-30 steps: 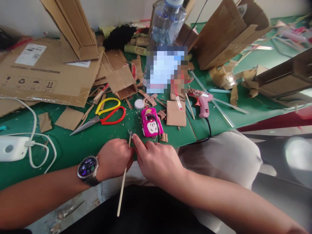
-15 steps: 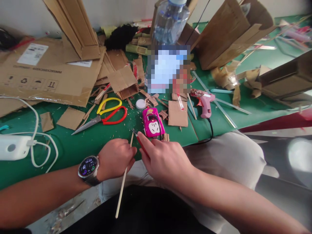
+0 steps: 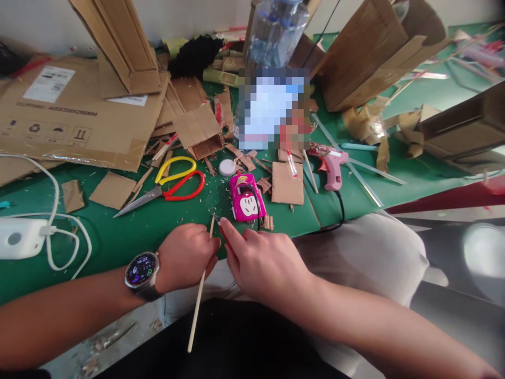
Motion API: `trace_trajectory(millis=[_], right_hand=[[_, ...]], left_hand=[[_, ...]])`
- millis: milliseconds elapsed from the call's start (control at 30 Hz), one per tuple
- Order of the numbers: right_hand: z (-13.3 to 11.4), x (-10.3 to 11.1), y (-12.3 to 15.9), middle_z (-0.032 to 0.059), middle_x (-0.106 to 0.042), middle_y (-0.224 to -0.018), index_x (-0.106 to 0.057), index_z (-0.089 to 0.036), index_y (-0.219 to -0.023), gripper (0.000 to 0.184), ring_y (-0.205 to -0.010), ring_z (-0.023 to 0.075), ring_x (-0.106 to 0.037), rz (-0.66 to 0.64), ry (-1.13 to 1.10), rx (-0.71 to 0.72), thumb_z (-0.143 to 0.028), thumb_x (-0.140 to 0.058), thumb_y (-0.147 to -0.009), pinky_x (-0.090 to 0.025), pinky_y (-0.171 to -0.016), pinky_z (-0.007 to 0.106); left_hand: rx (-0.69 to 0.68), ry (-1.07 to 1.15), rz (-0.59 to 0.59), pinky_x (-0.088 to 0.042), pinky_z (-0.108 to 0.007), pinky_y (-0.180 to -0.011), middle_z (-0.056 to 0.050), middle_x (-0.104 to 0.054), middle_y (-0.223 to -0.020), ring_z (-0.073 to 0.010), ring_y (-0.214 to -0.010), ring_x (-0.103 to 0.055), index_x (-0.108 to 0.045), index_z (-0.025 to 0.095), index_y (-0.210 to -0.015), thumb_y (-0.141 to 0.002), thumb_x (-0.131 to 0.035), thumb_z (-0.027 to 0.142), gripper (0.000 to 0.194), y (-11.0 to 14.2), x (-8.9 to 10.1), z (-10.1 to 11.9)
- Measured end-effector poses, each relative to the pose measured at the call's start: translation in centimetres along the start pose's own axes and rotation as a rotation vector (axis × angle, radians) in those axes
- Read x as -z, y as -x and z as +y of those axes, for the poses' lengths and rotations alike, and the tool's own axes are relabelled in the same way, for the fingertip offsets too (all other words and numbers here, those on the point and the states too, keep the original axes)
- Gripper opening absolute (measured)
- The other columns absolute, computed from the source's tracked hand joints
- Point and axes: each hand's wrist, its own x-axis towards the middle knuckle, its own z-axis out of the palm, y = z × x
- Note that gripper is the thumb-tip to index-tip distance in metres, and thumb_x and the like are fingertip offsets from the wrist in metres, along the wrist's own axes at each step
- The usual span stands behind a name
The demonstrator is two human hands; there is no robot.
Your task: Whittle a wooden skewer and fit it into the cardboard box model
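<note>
My left hand [image 3: 190,257] is closed around a thin pale wooden stick [image 3: 196,316]. The stick slants, its lower end hanging over my dark clothing and its upper tip poking out above my fist. A red-handled craft knife [image 3: 223,229] is gripped in my right hand [image 3: 265,259], with the index finger stretched along it. Its small blade points up and left, close beside the stick's upper tip; whether they touch I cannot tell. Most of the handle is hidden by my fingers. Just beyond lies a pink car-shaped power socket [image 3: 246,197] with a black cord.
On the green tabletop [image 3: 189,213], scissors [image 3: 181,181] with yellow and red handles lie left of the socket. A pink glue gun [image 3: 333,171] and a cardboard square [image 3: 287,183] are to the right. Behind stand a large water bottle [image 3: 276,37], cardboard scraps and a flattened carton [image 3: 79,142].
My right hand and the knife have shifted slightly right, opening a gap between my hands near the stick's tip. My left hand keeps its hold, and the stick has barely moved.
</note>
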Motion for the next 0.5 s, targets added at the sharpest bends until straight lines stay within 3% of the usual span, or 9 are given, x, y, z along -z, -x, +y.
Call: trace_trajectory(millis=[233,500], right_hand=[[-0.59,-0.34,-0.3,0.0076,-0.072,-0.073,-0.053,-0.015,-0.148,0.052,-0.056,0.0196,-0.07,0.005,0.015,-0.016,-0.03,-0.052,-0.098,-0.015,-0.046,0.032],[-0.51,-0.58,-0.59,0.0081,-0.072,-0.074,-0.051,-0.016,-0.149,0.054,-0.059,0.0215,-0.072,-0.02,-0.002,-0.025,-0.029,-0.051,-0.097,-0.022,-0.045,0.029]], left_hand=[[0.032,0.013,-0.007,-0.041,-0.037,-0.057,-0.009,-0.063,-0.066,-0.0254,-0.064,-0.061,-0.067,0.017,-0.073,-0.078,-0.055,0.011,0.014,-0.2,-0.18,0.06],[0.013,-0.001,0.061,-0.041,-0.038,-0.054,-0.008,-0.061,-0.062,-0.0253,-0.059,-0.06,-0.066,0.018,-0.068,-0.077,-0.056,0.012,0.014,0.01,-0.48,0.04]])
